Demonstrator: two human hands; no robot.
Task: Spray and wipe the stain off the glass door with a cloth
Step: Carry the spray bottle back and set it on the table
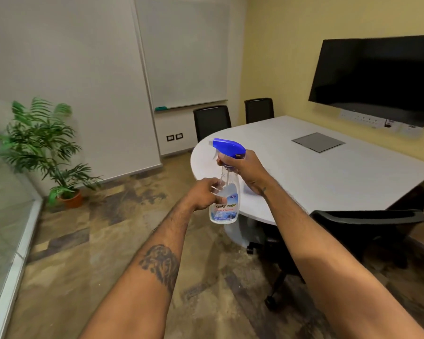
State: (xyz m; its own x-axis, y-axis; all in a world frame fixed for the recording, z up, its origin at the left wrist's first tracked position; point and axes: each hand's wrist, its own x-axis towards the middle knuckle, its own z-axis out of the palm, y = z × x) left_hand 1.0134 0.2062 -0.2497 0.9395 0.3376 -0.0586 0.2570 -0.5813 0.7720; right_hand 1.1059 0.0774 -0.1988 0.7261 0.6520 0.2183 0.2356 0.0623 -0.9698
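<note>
A clear spray bottle [224,209] of glass cleaner with a blue trigger head [228,145] is held upright in mid-air in front of me. My right hand [245,168] grips its neck just under the trigger head. My left hand [205,195] holds the bottle's body from the left, thumb across the label. A glass wall or door [3,192] runs along the far left edge of the view. A pale bluish patch [249,190] on the table edge behind my right wrist may be a cloth; I cannot tell. No stain is discernible on the glass.
A white oval meeting table [328,172] stands ahead right, with black office chairs behind it [212,121] and at the near right [367,223]. A potted plant [47,152] sits in the left corner by the glass. A whiteboard and a wall screen [377,77] hang beyond.
</note>
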